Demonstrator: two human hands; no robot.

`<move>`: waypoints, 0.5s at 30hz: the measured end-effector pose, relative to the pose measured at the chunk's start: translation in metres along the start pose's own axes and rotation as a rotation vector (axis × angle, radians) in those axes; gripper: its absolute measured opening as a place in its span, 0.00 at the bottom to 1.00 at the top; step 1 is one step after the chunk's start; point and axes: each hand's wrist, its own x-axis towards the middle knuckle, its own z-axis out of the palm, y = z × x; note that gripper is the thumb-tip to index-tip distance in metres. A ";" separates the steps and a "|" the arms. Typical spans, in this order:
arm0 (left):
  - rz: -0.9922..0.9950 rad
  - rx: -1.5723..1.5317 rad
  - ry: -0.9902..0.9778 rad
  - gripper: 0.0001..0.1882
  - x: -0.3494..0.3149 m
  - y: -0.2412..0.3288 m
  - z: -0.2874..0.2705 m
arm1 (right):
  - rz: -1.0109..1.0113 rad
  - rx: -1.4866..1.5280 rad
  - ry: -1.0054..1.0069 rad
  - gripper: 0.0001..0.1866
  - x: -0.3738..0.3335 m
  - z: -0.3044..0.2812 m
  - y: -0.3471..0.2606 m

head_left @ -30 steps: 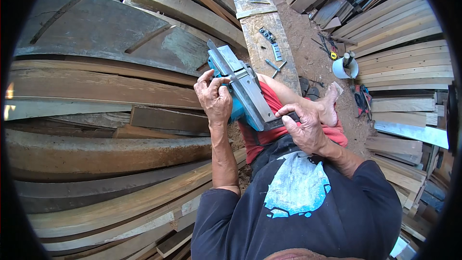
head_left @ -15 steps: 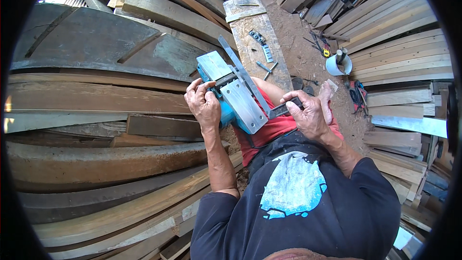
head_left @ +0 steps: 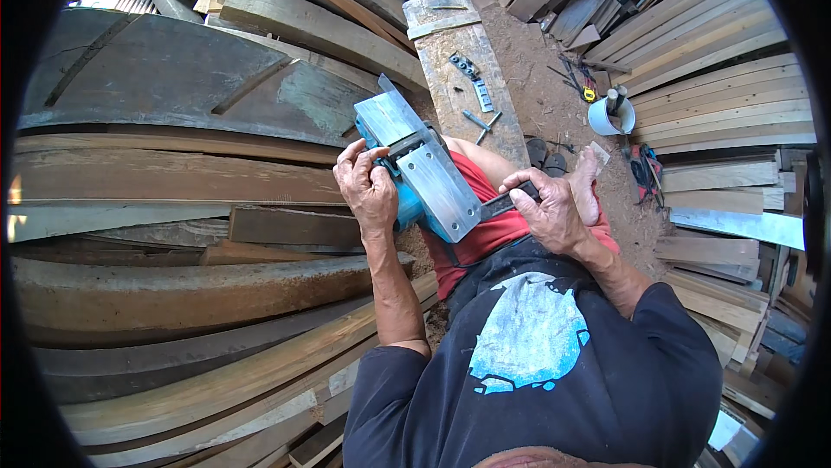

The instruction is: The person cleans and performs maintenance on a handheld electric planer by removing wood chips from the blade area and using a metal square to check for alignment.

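An upturned electric planer, teal with a pale metal sole, rests against my lap. My left hand steadies it from the left, its thumb and fingertips pressed at the cutter slot across the middle. My right hand grips the dark stock of a square near the planer's lower right corner. The square's metal blade runs along the planer's sole; its tip shows past the far end, and most of its length is hard to make out against the pale metal.
Ahead lies a worn plank bearing metal blade-holder pieces and a T-handled wrench. To its right are sandals, a white pail of tools and a yellow tape measure. Stacked timber crowds both sides.
The square's blade has shifted left from beside the planer's right edge to over its sole, and less of it shows. Both hands keep their grips almost in place.
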 end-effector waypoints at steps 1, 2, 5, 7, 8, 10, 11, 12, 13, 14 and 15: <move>0.000 0.000 0.000 0.18 0.001 0.001 0.000 | 0.030 -0.002 -0.018 0.08 -0.001 -0.001 0.003; -0.002 -0.025 -0.023 0.18 0.001 0.001 0.000 | 0.061 -0.004 -0.035 0.08 -0.001 -0.001 0.005; 0.015 -0.054 -0.059 0.18 0.002 0.002 -0.002 | -0.021 0.018 0.004 0.08 0.000 0.001 0.004; 0.034 -0.060 -0.073 0.17 0.002 0.002 -0.003 | -0.034 0.021 0.014 0.08 0.000 0.003 0.002; 0.052 -0.044 -0.079 0.17 0.002 -0.001 -0.002 | -0.047 0.024 0.023 0.08 0.000 0.003 0.002; 0.072 -0.029 -0.085 0.16 0.002 -0.002 -0.002 | -0.028 0.001 0.002 0.08 0.001 0.000 0.001; 0.070 -0.001 -0.064 0.16 0.001 -0.002 -0.001 | -0.009 -0.022 -0.020 0.08 0.001 -0.001 0.001; 0.070 0.028 -0.043 0.16 0.001 0.000 0.000 | -0.009 -0.022 -0.019 0.08 0.001 -0.001 0.000; 0.071 0.028 -0.043 0.16 0.000 0.002 0.001 | -0.002 -0.015 -0.020 0.08 0.002 -0.001 0.000; 0.066 0.067 -0.003 0.16 0.000 0.005 0.002 | 0.005 -0.009 -0.021 0.08 0.003 -0.002 0.000; 0.060 0.108 0.036 0.16 0.000 0.007 0.002 | 0.004 -0.009 -0.021 0.08 0.003 -0.002 -0.001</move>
